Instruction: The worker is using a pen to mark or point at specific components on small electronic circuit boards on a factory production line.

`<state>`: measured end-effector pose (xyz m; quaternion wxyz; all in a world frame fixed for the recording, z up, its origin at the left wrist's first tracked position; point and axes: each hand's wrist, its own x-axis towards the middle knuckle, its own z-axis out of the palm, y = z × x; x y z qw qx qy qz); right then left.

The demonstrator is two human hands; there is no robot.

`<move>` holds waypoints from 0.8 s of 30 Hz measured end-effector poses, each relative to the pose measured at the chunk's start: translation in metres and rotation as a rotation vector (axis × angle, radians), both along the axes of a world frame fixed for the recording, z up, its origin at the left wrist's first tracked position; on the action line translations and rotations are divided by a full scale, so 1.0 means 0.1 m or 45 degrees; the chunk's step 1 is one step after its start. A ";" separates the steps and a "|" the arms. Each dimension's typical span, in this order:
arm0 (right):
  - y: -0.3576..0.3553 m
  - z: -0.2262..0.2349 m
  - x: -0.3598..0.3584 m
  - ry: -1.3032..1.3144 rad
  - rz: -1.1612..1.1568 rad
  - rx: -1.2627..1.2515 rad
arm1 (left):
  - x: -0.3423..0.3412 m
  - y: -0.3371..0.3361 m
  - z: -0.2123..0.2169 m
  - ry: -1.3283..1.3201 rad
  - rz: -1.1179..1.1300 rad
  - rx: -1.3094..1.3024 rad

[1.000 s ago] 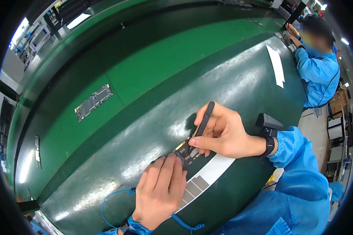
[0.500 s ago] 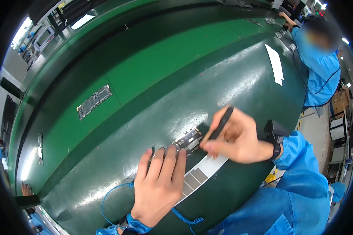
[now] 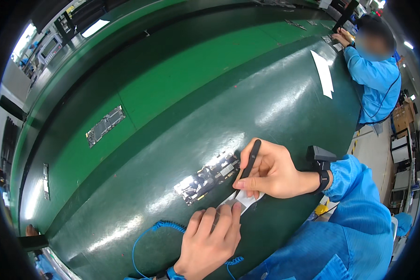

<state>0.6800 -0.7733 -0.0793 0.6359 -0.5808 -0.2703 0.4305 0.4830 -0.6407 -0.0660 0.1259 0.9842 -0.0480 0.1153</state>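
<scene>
My right hand [image 3: 275, 175] grips black tweezers [image 3: 251, 161] like a pen, tips pointing down at a white sheet [image 3: 252, 201] with grey rectangular stickers. My left hand [image 3: 212, 242] has its fingers bent and close together over the sheet's near part, holding it and hiding much of it. Just beyond the hands lies a circuit board [image 3: 209, 176], flat on the dark green mat, with shiny and black patches; neither hand touches it. A coiled blue cord [image 3: 170, 225] runs beside my left wrist.
Another circuit board [image 3: 106, 126] rests on the bright green strip, and a narrow board [image 3: 45, 182] lies farther left. White sheets [image 3: 323, 74] lie at the far right, near a co-worker in blue [image 3: 375, 79] whose hands are over other boards. The table [image 3: 284, 135] curves across the view.
My left hand has left the circuit board and moved down and right onto the sticker sheet. The tweezers have shifted slightly left, from the board's end to the sheet.
</scene>
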 end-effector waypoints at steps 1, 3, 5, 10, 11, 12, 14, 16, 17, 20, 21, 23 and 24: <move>0.03 0.01 0.03 0.059 -0.012 0.057 | 0.01 -0.01 -0.01 -0.006 -0.002 -0.012; 0.13 0.08 0.09 0.107 -0.042 0.136 | 0.04 -0.01 0.02 -0.008 -0.002 -0.015; 0.27 0.15 0.15 0.059 -0.016 0.121 | 0.08 0.02 0.07 0.045 -0.047 -0.046; 0.58 0.09 0.04 0.030 0.023 0.061 | 0.06 0.28 -0.10 -0.188 -0.039 -0.051; 0.59 0.03 0.00 0.066 0.007 0.088 | 0.04 0.34 -0.11 -0.242 0.017 -0.015; 0.59 -0.02 0.00 0.069 0.009 0.083 | 0.04 0.40 -0.12 -0.239 0.020 -0.020; 0.55 -0.05 0.01 -0.043 0.039 0.055 | 0.05 0.47 -0.10 -0.201 0.134 -0.011; 0.56 -0.05 0.03 -0.076 0.059 0.046 | 0.09 0.50 -0.09 -0.177 0.149 -0.070; 0.55 -0.03 0.03 -0.099 0.051 0.048 | 0.10 0.50 -0.09 -0.179 0.132 -0.050; 0.54 -0.05 0.07 -0.138 0.041 0.065 | 0.13 0.50 -0.10 -0.183 0.116 -0.041; 0.52 -0.05 0.08 -0.139 0.027 0.053 | 0.14 0.50 -0.11 -0.184 0.111 -0.045; 0.52 -0.06 0.07 -0.131 0.018 0.048 | 0.15 0.49 -0.11 -0.179 0.117 -0.043; 0.52 -0.07 0.08 -0.150 0.029 0.059 | 0.15 0.48 -0.11 -0.177 0.116 -0.041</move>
